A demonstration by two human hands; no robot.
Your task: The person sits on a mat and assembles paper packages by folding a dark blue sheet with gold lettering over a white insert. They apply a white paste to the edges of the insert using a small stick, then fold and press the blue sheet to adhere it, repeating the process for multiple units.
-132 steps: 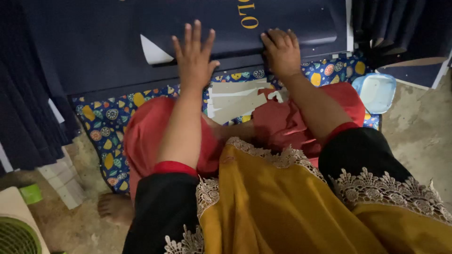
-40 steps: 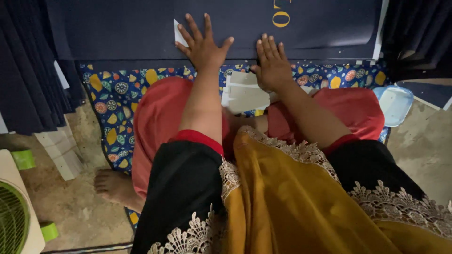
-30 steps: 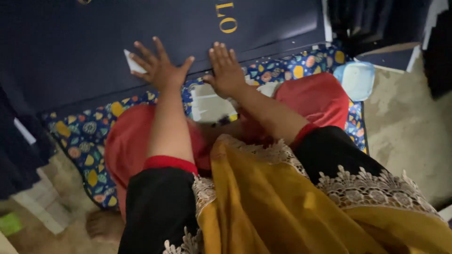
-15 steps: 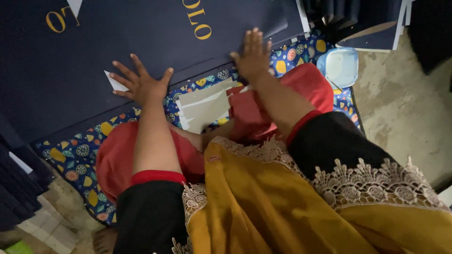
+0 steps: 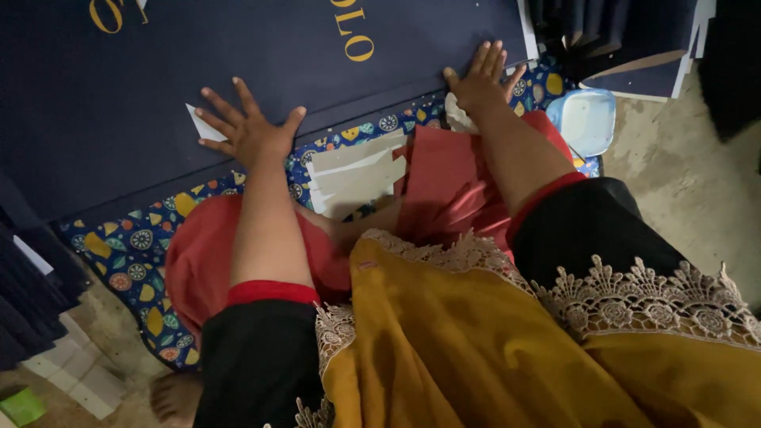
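Note:
A large dark navy sheet [image 5: 261,63] with gold lettering lies flat on a patterned floor mat [image 5: 119,246] in front of me. My left hand [image 5: 250,131] presses on it with fingers spread wide, beside a small white paper corner [image 5: 204,125]. My right hand [image 5: 482,78] lies flat on the sheet's lower right edge, fingers together. Neither hand holds anything. A stack of white paper pieces [image 5: 357,170] rests on the mat between my arms, above my red-clad knees.
A pale blue plastic tray [image 5: 585,119] sits on the mat at the right, next to bare concrete floor [image 5: 682,174]. Stacks of dark navy folded sheets stand at the top right [image 5: 626,32] and the left edge [image 5: 32,293]. White strips [image 5: 75,372] lie bottom left.
The view has swung left and down. My right hand slid rightward along the sheet's edge toward its right corner, and my left hand stayed spread on the sheet by the white corner.

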